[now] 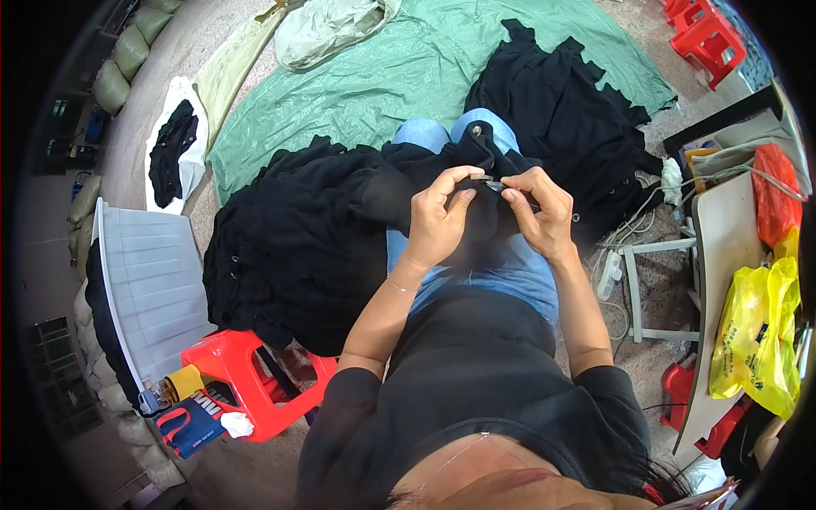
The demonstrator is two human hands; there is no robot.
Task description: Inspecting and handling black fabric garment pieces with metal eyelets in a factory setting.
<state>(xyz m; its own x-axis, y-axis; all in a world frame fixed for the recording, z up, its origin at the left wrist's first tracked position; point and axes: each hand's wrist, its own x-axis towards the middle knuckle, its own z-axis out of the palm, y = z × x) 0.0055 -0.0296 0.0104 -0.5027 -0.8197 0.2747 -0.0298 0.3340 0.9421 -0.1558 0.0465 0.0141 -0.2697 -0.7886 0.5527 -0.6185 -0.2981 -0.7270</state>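
Pale stuffed sacks (129,53) line the far left, near a white sheet (197,153) with 1 black garment (172,155) on it. Next comes a pale grey plastic bin (157,280), its ribbed side facing the person, and just beside it a red plastic stool (223,353) bearing a dark blue packet (189,427) and a crumpled white tissue (236,423). A heap of black garments (280,229) spreads from there to the person's knees, partly over a green tarpaulin (340,102).

The left hand (438,219) pinches a small flat piece (480,177) between thumb and index finger, above a black buttoned garment (478,153) lying across the lap. The right hand (542,208), close by, pinches a small pointed silvery piece (495,186), too small to identify; its tip is just beside the flat piece.

Farther right, more black garments (552,106) lie on the tarpaulin. At the right edge stands a pale tabletop (722,234) with 1 yellow plastic bag (752,327) and 1 red plastic bag (773,200).
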